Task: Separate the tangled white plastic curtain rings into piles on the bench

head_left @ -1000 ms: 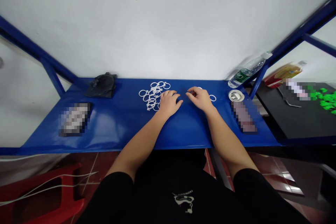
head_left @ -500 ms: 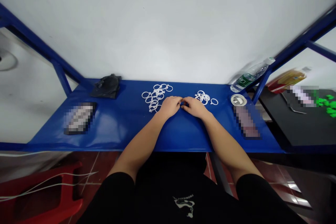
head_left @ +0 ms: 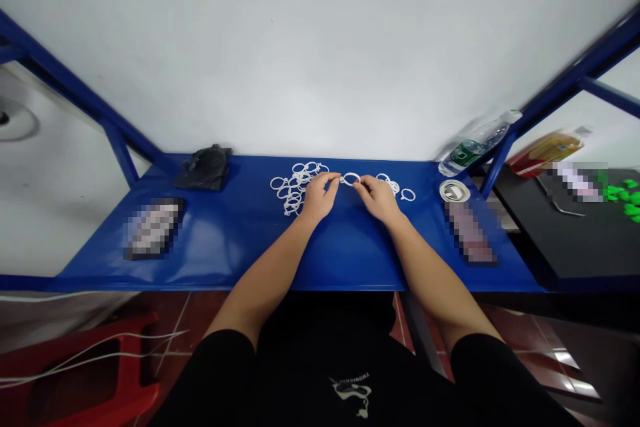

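Between my hands a white curtain ring [head_left: 352,178] is held up over the blue table [head_left: 220,233]. My left hand [head_left: 321,195] pinches the small eyelet end at the ring's left side. On the right side, the fingertips of my right hand [head_left: 378,196] are closed on the ring's edge. Several more white rings lie in a loose pile [head_left: 294,190] just left of my left hand, partly hidden by it. A smaller group of rings [head_left: 394,187] lies behind my right hand, with one single ring [head_left: 408,195] at its right.
On the table's left are a black plastic bag [head_left: 206,168] and a blurred-out flat object [head_left: 155,227]. A water bottle [head_left: 477,147], a roll of white tape or strap [head_left: 455,191] and another blurred-out object [head_left: 470,232] stand right. Blue frame bars [head_left: 120,150] rise at both sides.
My hands have moved slightly apart and turned, and the white ring between them has come into view. The piles on the table look the same.
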`<state>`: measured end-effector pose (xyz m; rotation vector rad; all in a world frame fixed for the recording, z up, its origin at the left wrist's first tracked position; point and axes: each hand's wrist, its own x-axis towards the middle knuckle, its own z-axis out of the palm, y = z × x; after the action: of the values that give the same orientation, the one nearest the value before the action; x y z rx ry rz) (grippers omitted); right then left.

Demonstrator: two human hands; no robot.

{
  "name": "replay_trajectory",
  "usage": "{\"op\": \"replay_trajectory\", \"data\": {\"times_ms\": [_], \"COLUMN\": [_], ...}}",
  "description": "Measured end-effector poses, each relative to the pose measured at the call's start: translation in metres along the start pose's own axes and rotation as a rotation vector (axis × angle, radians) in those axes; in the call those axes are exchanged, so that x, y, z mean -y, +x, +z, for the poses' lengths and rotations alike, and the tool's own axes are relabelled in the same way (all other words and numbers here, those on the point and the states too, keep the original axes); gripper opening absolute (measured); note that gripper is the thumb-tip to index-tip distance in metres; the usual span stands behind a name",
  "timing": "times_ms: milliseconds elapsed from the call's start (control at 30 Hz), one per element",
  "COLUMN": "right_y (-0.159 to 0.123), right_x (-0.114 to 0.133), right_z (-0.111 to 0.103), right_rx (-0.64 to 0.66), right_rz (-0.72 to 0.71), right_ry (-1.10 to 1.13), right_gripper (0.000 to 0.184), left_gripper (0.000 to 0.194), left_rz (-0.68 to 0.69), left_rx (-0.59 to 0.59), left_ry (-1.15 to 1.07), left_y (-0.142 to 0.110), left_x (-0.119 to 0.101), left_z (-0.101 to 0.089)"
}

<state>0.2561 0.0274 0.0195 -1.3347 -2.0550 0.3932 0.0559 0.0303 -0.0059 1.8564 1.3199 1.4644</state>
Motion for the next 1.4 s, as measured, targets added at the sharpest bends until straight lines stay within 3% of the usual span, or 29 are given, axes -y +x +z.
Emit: {"op": "replay_trajectory", "data": {"times_ms": [133,267,467,633,833,1033,1400], "right_y": [-0.001,-0.001,0.004,0.009,0.006,0.007,0.003], "right_x": [0.0,0.0,0.0,-0.001,-0.002,-0.007,-0.002], "right_z": [0.0,0.002,0.007,0.005,0.004,0.007,0.013], "right_rx": [-0.059,-0.019,0.025,0.093,0.166,0.096,0.126], "right_rz": [0.045,0.119,0.2,0.296,0.214,0.218,0.144], "right_ry": [0.155,0.395,0.698,0.837,0.821,0.696,0.558], "right_gripper": [0.04,0.053,0.057,0.056,0.053,0.047,0.04], "left_gripper": [0.027,0.013,0.009,0.008,0.019,0.024,0.018], "left_rz": [-0.024,0.004,0.036,-0.119,-0.278,-0.237,-0.206], "left_rx": [0.078,0.103,0.18,0.125,0.105,0.177,0.22], "left_ry": [0.083,0.142,0.097,-0.088,-0.339,-0.375,-0.324], "left_y": [-0.001,0.0,-0.001,0.001,0.003,-0.001,0.002], "left_x": [-0.002,-0.004,-0.005,-0.001,0.007,0.006,0.01], "left_z": [0.001,0.001,0.001,0.002,0.007,0.011,0.005]}}
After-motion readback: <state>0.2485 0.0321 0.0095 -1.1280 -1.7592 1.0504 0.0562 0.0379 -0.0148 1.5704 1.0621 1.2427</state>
